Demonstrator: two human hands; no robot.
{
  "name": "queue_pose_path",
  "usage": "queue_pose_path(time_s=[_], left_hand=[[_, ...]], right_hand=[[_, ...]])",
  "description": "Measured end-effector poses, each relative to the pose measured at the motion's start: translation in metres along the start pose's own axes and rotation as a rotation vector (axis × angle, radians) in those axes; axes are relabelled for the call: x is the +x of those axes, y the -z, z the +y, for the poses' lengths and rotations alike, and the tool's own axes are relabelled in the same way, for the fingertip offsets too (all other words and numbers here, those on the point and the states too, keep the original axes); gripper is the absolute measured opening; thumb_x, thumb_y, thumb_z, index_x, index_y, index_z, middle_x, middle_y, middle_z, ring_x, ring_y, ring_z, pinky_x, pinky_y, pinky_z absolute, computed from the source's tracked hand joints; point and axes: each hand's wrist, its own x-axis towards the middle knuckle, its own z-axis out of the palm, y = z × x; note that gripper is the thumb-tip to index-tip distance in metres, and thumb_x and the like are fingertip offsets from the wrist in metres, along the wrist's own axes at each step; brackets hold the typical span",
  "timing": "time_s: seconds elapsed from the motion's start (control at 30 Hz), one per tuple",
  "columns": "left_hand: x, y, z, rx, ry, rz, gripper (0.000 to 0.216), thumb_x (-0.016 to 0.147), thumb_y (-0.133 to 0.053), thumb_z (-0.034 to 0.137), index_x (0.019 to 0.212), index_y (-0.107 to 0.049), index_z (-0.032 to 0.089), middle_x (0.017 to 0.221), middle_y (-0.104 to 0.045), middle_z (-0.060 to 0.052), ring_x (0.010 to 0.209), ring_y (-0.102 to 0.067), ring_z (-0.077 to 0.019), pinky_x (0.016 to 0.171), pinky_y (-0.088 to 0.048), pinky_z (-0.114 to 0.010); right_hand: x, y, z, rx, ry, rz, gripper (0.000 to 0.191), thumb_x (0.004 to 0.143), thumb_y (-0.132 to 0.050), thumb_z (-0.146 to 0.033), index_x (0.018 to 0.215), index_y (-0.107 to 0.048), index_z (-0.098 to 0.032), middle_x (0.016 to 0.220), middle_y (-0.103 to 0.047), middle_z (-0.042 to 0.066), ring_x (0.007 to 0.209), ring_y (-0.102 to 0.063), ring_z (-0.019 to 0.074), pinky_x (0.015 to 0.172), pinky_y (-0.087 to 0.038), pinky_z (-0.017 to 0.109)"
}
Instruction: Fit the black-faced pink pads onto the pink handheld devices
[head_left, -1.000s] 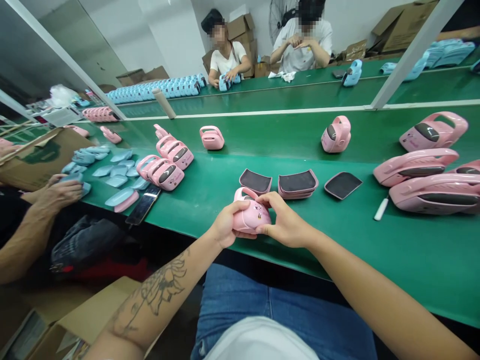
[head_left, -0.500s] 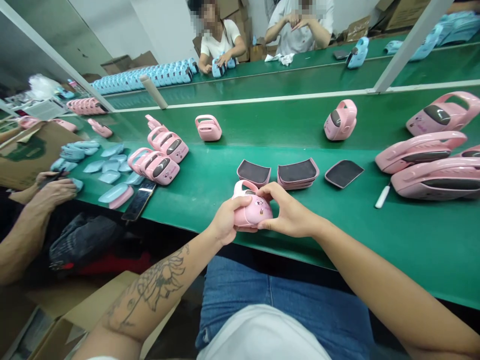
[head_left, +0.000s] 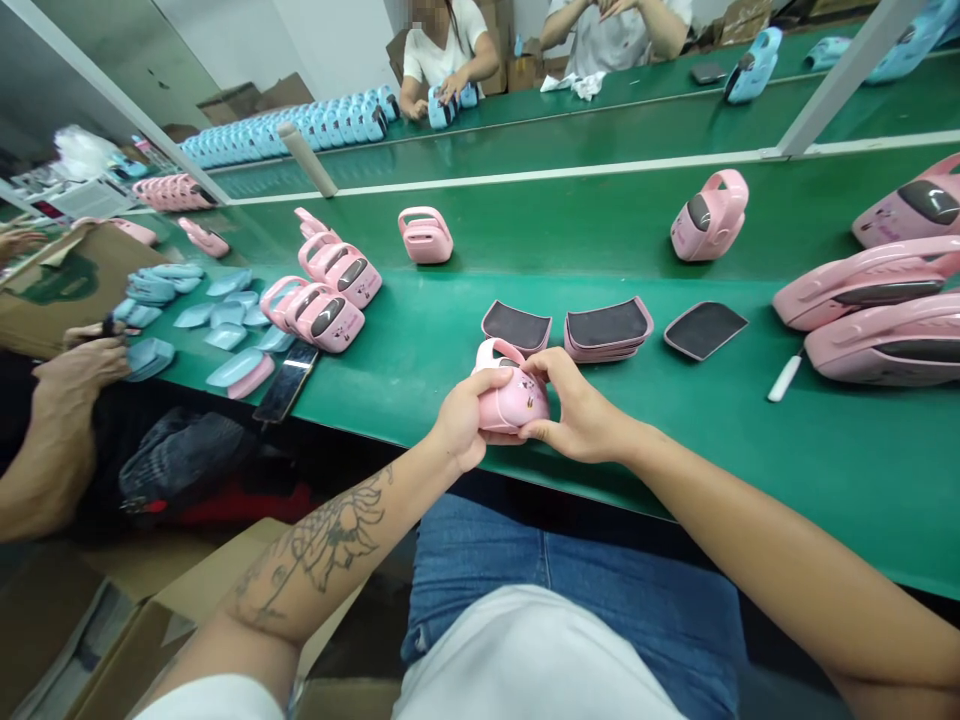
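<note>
Both hands hold one pink plastic housing with a loop handle point(head_left: 513, 402) over the bench's front edge. My left hand point(head_left: 466, 412) wraps its left side, thumb on top. With thumb and fingers, my right hand point(head_left: 574, 410) grips the right side, covering part of it. Small printed figures show on the face between my hands. Just beyond lie a dark panel with pink edging point(head_left: 516, 328) and a stack of similar panels point(head_left: 608, 330). A single dark panel point(head_left: 705, 330) lies farther right.
Pink handled housings stand at left point(head_left: 326, 318) and right point(head_left: 885, 338). A white-handled tool point(head_left: 785, 378) lies near the right group. Left are light-blue shells point(head_left: 227, 313), a phone point(head_left: 287, 382) and a co-worker's hand point(head_left: 86, 362). A white rail point(head_left: 525, 178) crosses the green bench point(head_left: 420, 375).
The camera view has shifted slightly, so the bench items sit a little higher and farther right. Both hands keep their hold on the pink housing. At left, the co-worker's hand has moved left.
</note>
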Motion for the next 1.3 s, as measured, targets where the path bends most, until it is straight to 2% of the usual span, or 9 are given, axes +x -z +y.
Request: queue_pose_path(time_s=[0.1,0.2,0.33,0.43,0.6,0.77,0.97,1.1,1.3], left_hand=[[0.004,0.009,0.007,0.009,0.063,-0.057,0.051,0.078,-0.071,0.047,0.118,-0.068,0.015,0.093,-0.076,-0.013,0.074,-0.074,-0.0309,0.062,-0.064,-0.050],[0.004,0.021,0.012,-0.078,-0.007,-0.180,0.055,0.083,-0.065,0.049,0.127,-0.065,0.016,0.105,-0.077,-0.015,0.084,-0.076,-0.0343,0.069,-0.064,-0.052],[0.004,0.030,0.006,-0.272,-0.230,-0.243,0.055,0.084,-0.065,0.044,0.127,-0.066,0.010,0.115,-0.077,-0.017,0.105,-0.075,-0.0352,0.087,-0.063,-0.046],[0.008,0.029,-0.003,-0.339,-0.245,-0.177,0.054,0.084,-0.065,0.043,0.124,-0.068,0.006,0.113,-0.079,-0.018,0.108,-0.075,-0.0356,0.094,-0.061,-0.044],[0.014,0.021,-0.008,-0.358,-0.283,-0.258,0.056,0.085,-0.064,0.043,0.128,-0.068,0.006,0.116,-0.078,-0.019,0.111,-0.074,-0.0366,0.095,-0.060,-0.044],[0.017,0.013,-0.011,-0.400,-0.314,-0.240,0.054,0.086,-0.063,0.043,0.126,-0.069,0.008,0.118,-0.078,-0.018,0.108,-0.075,-0.0336,0.092,-0.060,-0.041],[0.020,0.017,-0.025,-0.478,-0.291,-0.193,0.054,0.085,-0.064,0.047,0.123,-0.071,0.010,0.118,-0.078,-0.016,0.106,-0.075,-0.0335,0.090,-0.061,-0.042],[0.018,0.036,-0.021,-0.390,-0.263,-0.178,0.052,0.080,-0.070,0.046,0.118,-0.072,0.010,0.113,-0.079,-0.016,0.097,-0.076,-0.0321,0.080,-0.061,-0.040],[0.027,0.037,-0.022,-0.332,-0.434,0.159,0.057,0.086,-0.059,0.064,0.093,-0.073,0.010,0.083,-0.078,-0.012,0.072,-0.073,-0.0229,0.071,-0.057,-0.033]], right_hand=[[0.003,-0.001,0.003,0.032,-0.079,0.027,0.060,0.084,-0.082,-0.046,0.131,-0.050,-0.025,0.136,-0.056,0.013,0.124,-0.057,0.0333,0.108,-0.051,0.053],[0.005,-0.003,0.004,0.168,-0.336,0.082,0.060,0.088,-0.072,-0.063,0.128,-0.053,-0.022,0.130,-0.059,0.015,0.113,-0.063,0.0303,0.099,-0.057,0.052],[0.004,-0.009,-0.001,0.730,-0.728,-0.150,0.066,0.091,-0.050,-0.083,0.106,-0.063,-0.019,0.098,-0.071,0.012,0.077,-0.069,0.0232,0.071,-0.063,0.042],[0.003,-0.015,-0.006,1.087,-0.772,-0.272,0.070,0.090,-0.054,-0.081,0.106,-0.071,-0.015,0.105,-0.076,0.014,0.087,-0.074,0.0238,0.077,-0.065,0.037],[0.003,-0.021,-0.007,1.255,-0.781,-0.158,0.062,0.086,-0.074,-0.068,0.117,-0.074,-0.014,0.115,-0.079,0.014,0.098,-0.077,0.0245,0.080,-0.067,0.032],[0.004,-0.026,-0.005,1.191,-0.784,0.016,0.060,0.083,-0.078,-0.066,0.109,-0.078,-0.012,0.099,-0.082,0.014,0.086,-0.080,0.0240,0.075,-0.067,0.031],[0.002,-0.030,0.000,1.096,-0.779,0.058,0.063,0.079,-0.079,-0.071,0.099,-0.077,-0.011,0.086,-0.082,0.014,0.074,-0.080,0.0247,0.085,-0.066,0.040],[0.002,-0.032,-0.003,0.823,-0.631,0.027,0.064,0.078,-0.081,-0.067,0.115,-0.073,-0.014,0.109,-0.081,0.014,0.094,-0.079,0.0293,0.096,-0.061,0.048],[-0.004,-0.033,-0.014,0.226,-0.347,0.054,0.080,0.076,-0.090,-0.046,0.146,-0.055,-0.028,0.142,-0.068,0.009,0.125,-0.067,0.0318,0.109,-0.053,0.050]])
